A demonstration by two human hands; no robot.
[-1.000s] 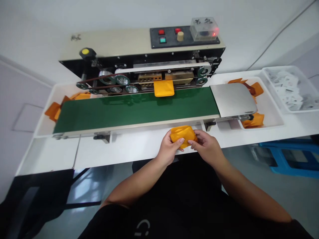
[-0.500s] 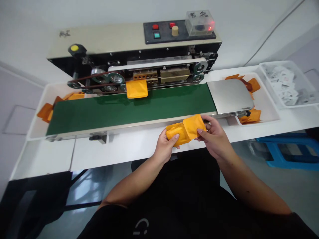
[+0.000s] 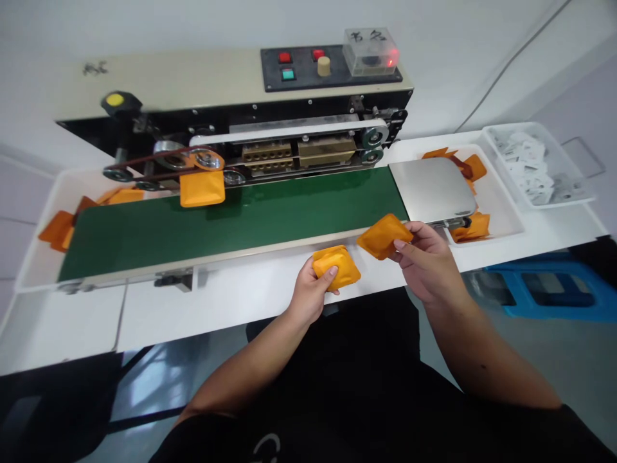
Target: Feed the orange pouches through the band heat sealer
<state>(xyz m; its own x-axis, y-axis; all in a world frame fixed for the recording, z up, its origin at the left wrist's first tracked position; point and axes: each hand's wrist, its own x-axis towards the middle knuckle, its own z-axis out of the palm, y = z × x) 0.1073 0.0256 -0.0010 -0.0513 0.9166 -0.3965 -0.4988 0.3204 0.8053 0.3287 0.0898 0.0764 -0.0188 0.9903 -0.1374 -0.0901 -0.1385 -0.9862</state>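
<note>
Your left hand (image 3: 311,296) was clenched round an orange pouch (image 3: 336,267), thumb on top, over the white bench (image 3: 193,318). Your right hand (image 3: 427,263) gripped a second pouch (image 3: 384,236) by one corner, apart from the first and just short of the green belt (image 3: 231,222). So far, a third pouch (image 3: 202,189) lay on the belt's far edge beneath the sealer (image 3: 313,145). More pouches (image 3: 56,230) sat in the left bin (image 3: 29,260) at the belt's end, and others (image 3: 475,227) remained in the right bin (image 3: 506,225), just beside a tray of white sachets (image 3: 544,204)
</note>
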